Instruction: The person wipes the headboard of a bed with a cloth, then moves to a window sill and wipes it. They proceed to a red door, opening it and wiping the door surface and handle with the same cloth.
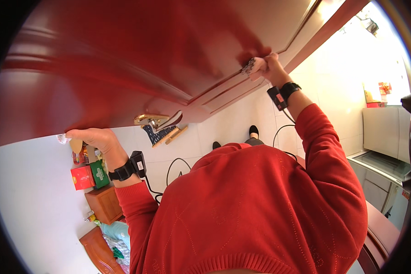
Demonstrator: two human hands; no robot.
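A glossy dark-red panelled door (123,51) fills the upper part of the view. My right hand (273,66) presses a bunched, light pink cloth (255,66) with a dark-patterned edge to the door's moulding, towards the hinge-side frame. At the door's free edge, my left hand (96,138) holds on, with most of its fingers hidden from sight. Between the two hands, a lever handle (169,120) on a gold-coloured plate sticks out from the door. Each wrist wears a black strap with a small cabled box.
Behind the handle, a folding stool (162,135) with a dark woven seat stands on the pale tiled floor (205,137). Red and green boxes (99,174) sit on a wooden cabinet (104,203), near a bed headboard (99,250). A white appliance (380,132) stands at right. Black cables hang beside my body.
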